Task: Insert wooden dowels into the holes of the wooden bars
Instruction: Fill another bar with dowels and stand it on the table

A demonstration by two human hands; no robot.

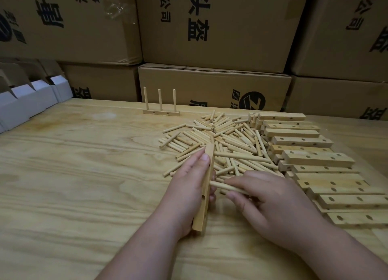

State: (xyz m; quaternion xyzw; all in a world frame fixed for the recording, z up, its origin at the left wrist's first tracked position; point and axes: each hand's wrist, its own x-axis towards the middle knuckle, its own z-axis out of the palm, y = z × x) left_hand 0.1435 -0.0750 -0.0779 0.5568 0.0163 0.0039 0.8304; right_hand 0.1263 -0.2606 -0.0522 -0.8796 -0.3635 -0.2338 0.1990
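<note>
My left hand (189, 187) grips a wooden bar (204, 195) on edge at the middle of the table, its holed face turned right. My right hand (270, 206) pinches a single dowel (222, 186) between thumb and fingers, its tip right beside the bar near a hole. A heap of loose dowels (222, 141) lies just beyond both hands. Stacked bars with holes (315, 160) run along the right side. A finished bar with three upright dowels (161, 112) stands at the table's far edge.
The wooden table (73, 174) stretches to the left of my hands. Brown cardboard cartons (220, 28) are stacked behind the table. Small white folded boxes (31, 99) line the far left edge.
</note>
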